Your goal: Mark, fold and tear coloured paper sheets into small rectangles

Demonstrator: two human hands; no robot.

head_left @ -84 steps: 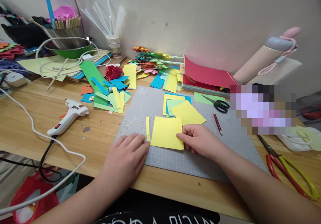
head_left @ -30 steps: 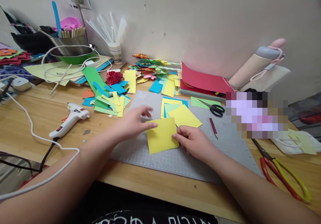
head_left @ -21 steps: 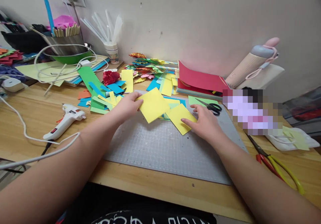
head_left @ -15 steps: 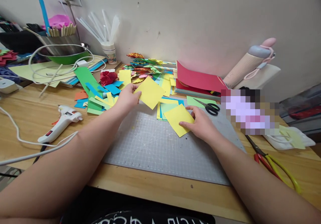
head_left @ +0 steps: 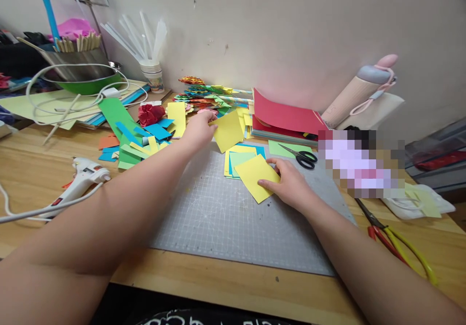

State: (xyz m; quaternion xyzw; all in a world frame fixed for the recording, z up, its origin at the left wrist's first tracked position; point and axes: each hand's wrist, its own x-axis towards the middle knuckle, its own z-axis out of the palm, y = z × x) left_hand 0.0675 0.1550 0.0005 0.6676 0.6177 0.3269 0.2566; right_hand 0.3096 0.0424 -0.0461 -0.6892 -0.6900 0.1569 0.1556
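My left hand pinches the left edge of a yellow paper square, which is raised and tilted above the back of the grey cutting mat. A second yellow paper piece is gripped at its right edge between the thumb and fingers of my right hand, lower and nearer to me. Just behind that piece lies a small stack of yellow, blue and green papers, partly covered by it. Black-handled scissors rest beyond my right hand on a pale green sheet.
At left are a white glue gun with its cord and cut paper strips. Folded paper flowers and a red-topped paper stack line the wall. Red-and-yellow pliers lie at right, below a pink bottle.
My left hand has moved right and slightly back with its yellow square, which now tilts more. The right hand stays nearly in place. The view has shifted a little.
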